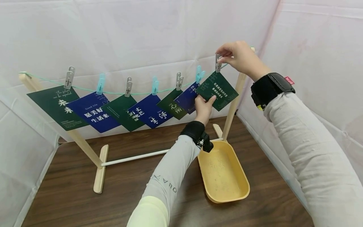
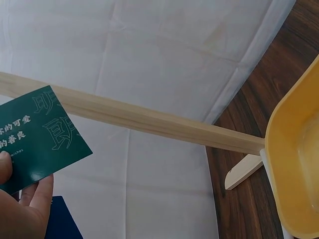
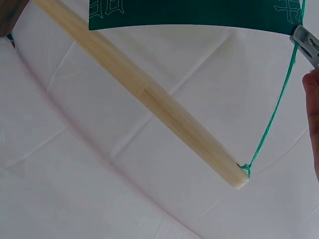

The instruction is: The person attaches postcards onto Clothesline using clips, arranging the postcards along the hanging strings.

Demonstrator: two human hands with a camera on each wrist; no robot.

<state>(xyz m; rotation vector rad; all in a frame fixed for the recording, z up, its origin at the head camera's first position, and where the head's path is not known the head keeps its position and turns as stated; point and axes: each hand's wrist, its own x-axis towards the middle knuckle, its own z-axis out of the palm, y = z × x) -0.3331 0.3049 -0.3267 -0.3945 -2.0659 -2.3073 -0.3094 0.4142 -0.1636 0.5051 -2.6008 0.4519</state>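
Observation:
My left hand (image 1: 203, 110) pinches the lower left edge of a dark green card (image 1: 224, 94), thumb on its printed front. At the card's top corner, my right hand (image 1: 239, 58) grips a grey clothespin (image 1: 218, 64) between thumb and fingers. In the right wrist view, that clothespin (image 3: 305, 42) sits where the card's corner meets a green string (image 3: 273, 104). A blue card (image 1: 187, 97) under a light blue clothespin (image 1: 199, 74) hangs just left of the held card, partly behind my left hand.
More green and blue cards hang along the string to the left, such as a blue card (image 1: 95, 115), under grey and light blue clothespins. Wooden posts (image 1: 235, 97) with a white crossbar (image 1: 136, 157) carry the string. A yellow basin (image 1: 224, 170) stands on the brown table (image 1: 71, 195).

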